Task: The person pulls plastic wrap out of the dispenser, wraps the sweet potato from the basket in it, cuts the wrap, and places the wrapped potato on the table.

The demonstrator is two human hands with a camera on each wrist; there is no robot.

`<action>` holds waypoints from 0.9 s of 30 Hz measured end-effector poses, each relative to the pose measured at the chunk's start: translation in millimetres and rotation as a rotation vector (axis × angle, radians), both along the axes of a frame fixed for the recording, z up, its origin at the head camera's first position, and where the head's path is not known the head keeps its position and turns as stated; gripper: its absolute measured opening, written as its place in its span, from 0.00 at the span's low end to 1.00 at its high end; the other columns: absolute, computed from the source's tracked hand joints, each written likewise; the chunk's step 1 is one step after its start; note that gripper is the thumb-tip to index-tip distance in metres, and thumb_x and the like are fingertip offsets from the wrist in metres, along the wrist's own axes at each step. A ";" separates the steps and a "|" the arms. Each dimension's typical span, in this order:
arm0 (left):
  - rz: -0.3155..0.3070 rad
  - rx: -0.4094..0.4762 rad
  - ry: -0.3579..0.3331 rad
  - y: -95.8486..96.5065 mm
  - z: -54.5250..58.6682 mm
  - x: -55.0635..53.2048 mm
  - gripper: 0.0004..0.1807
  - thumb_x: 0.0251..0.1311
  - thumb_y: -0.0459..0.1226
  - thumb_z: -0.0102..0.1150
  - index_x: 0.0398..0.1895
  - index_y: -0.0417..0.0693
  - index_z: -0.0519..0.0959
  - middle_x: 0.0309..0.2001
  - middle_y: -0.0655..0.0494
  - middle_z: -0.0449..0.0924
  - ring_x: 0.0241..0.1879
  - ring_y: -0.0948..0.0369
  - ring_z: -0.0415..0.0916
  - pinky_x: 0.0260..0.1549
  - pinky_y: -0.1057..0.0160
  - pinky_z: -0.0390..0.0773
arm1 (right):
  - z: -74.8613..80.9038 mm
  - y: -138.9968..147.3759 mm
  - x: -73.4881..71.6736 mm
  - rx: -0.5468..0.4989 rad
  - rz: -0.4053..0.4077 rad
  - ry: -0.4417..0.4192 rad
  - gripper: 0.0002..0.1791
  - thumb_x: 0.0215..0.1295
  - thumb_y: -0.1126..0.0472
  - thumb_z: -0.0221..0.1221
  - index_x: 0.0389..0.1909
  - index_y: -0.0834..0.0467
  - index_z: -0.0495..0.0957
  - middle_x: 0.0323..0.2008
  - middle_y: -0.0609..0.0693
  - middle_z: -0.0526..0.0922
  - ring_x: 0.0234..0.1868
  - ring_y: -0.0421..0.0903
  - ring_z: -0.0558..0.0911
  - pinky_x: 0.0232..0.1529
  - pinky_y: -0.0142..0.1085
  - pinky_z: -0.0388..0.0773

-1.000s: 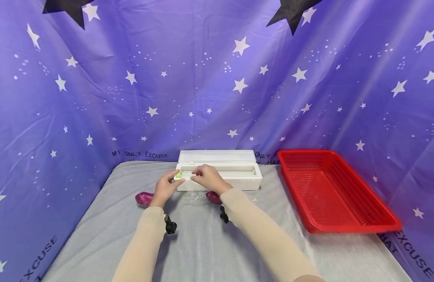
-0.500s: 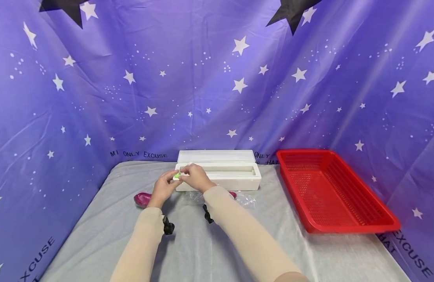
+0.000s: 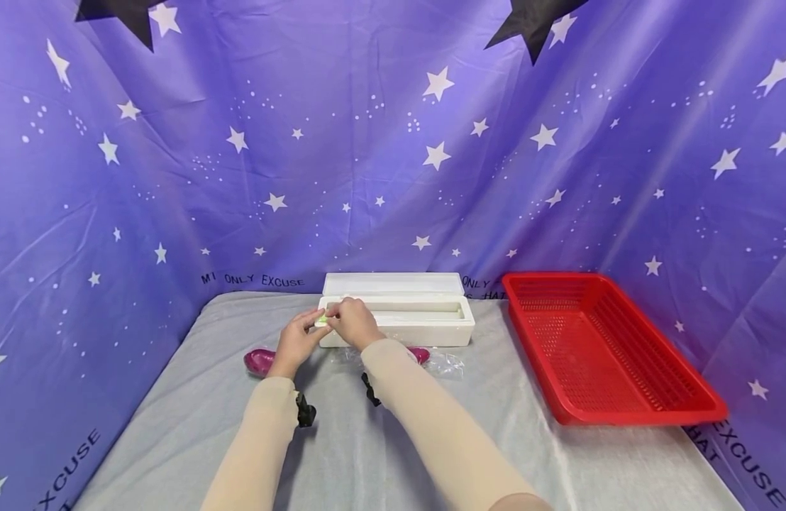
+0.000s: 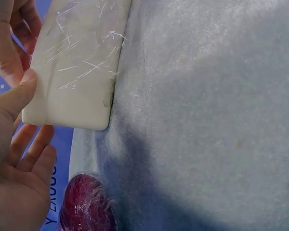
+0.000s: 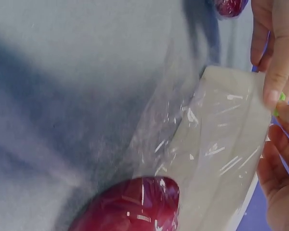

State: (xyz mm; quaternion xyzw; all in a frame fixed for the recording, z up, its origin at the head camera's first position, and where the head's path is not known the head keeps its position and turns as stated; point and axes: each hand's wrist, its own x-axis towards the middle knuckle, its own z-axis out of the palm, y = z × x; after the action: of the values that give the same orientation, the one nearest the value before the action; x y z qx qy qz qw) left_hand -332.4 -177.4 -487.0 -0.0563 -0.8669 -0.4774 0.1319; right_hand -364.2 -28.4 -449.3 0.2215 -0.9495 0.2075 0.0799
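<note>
A long white cling film dispenser box (image 3: 431,335) stands at the back of the table, its lid (image 3: 393,284) raised. My left hand (image 3: 295,345) holds the box's left end, thumb on the near top edge and other fingers around the end. Beside that thumb my right hand (image 3: 357,323) pinches the small green slide cutter (image 5: 282,97), which the fingers mostly hide. Clear cling film (image 5: 221,134) hangs over the box's front onto the table. Under it lies a glossy purple-red oval vegetable (image 5: 135,204), partly behind my right sleeve. Another wrapped purple-red one (image 4: 86,204) lies by my left wrist.
A red plastic basket (image 3: 642,413) with perforated walls stands on the right of the table. A grey cloth (image 3: 342,454) covers the tabletop. A purple curtain with white stars (image 3: 367,142) hangs close behind and on both sides.
My right hand has moved left along the box to the green slide cutter beside my left thumb. More of the film and the right-hand purple-red vegetable shows past my sleeve. My left hand has stayed.
</note>
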 end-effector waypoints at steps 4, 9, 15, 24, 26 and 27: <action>0.003 -0.008 0.013 -0.1 -0.1 -0.3 0.28 0.60 0.36 0.70 0.63 0.35 0.76 0.65 0.35 0.71 0.63 0.41 0.70 0.61 0.45 0.71 | 5.3 3.7 1.7 0.067 0.014 0.025 0.09 0.67 0.56 0.65 0.44 0.50 0.89 0.38 0.47 0.83 0.43 0.46 0.80 0.44 0.36 0.80; 0.006 -0.002 0.027 0.0 -0.5 -0.4 0.28 0.60 0.36 0.71 0.62 0.35 0.76 0.64 0.35 0.72 0.63 0.41 0.71 0.60 0.45 0.72 | 10.0 6.0 3.3 0.199 0.056 0.084 0.10 0.72 0.57 0.59 0.45 0.52 0.87 0.41 0.48 0.84 0.43 0.46 0.82 0.44 0.37 0.82; -0.001 -0.042 0.068 0.2 -2.5 -0.9 0.28 0.59 0.35 0.71 0.61 0.32 0.76 0.63 0.32 0.72 0.62 0.38 0.71 0.60 0.43 0.71 | 6.7 5.7 3.3 0.319 0.050 0.131 0.09 0.73 0.57 0.57 0.45 0.53 0.85 0.40 0.48 0.83 0.42 0.45 0.82 0.41 0.36 0.83; -0.003 -0.076 0.085 0.8 -0.6 0.9 0.27 0.59 0.34 0.71 0.61 0.34 0.77 0.62 0.32 0.73 0.57 0.39 0.75 0.58 0.42 0.72 | 9.2 9.5 7.7 0.325 0.072 0.206 0.05 0.69 0.61 0.61 0.41 0.56 0.83 0.37 0.50 0.83 0.39 0.47 0.82 0.41 0.35 0.81; -0.012 -0.090 0.097 0.8 -0.5 1.2 0.25 0.59 0.34 0.70 0.59 0.34 0.78 0.61 0.32 0.73 0.57 0.38 0.75 0.58 0.42 0.72 | 11.2 9.5 8.3 0.333 0.073 0.204 0.05 0.69 0.61 0.60 0.41 0.56 0.83 0.37 0.50 0.83 0.39 0.47 0.83 0.41 0.36 0.81; -0.016 -0.095 0.099 0.6 -0.3 1.3 0.24 0.60 0.34 0.70 0.58 0.35 0.79 0.62 0.32 0.73 0.58 0.38 0.74 0.59 0.41 0.71 | 11.9 9.4 8.5 0.337 0.073 0.199 0.05 0.70 0.61 0.60 0.41 0.56 0.83 0.37 0.50 0.83 0.40 0.47 0.83 0.41 0.36 0.81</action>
State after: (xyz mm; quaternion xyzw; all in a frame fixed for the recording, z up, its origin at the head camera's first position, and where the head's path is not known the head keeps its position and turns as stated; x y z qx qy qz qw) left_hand -331.0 -176.8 -487.3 -0.0930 -0.8805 -0.4333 0.1682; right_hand -355.6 -19.0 -437.4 0.2855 -0.9495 0.0257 0.1274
